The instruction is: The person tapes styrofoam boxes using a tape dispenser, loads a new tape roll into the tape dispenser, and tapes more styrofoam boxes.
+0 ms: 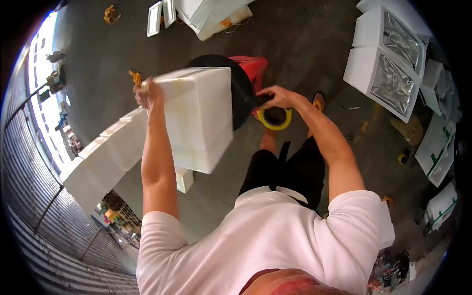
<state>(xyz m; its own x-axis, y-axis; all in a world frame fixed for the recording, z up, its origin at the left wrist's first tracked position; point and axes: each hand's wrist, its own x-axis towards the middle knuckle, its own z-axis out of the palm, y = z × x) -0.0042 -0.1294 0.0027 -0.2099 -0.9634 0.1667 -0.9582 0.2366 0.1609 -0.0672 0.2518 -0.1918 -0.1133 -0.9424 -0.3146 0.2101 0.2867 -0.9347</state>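
Observation:
A white foam box [209,118] rests on a round black surface [242,96] in front of me, with yellowish strips of tape along its side. My left hand [149,93] is at the box's far left edge, its fingers curled and slightly blurred, seemingly gripping that edge. To the right of the box, my right hand [281,97] is closed around a dark handle-like part, with a roll of yellow tape [274,122] hanging just under the fingers. Part of what this hand grips is hidden.
A red object [251,68] shows behind the black surface. Foam boxes with silvery lining [396,78] stand at right, near more white boxes [437,147] and a small tape roll [403,156]. White boxes [105,160] line the left. Lids and boxes [211,17] lie farther ahead.

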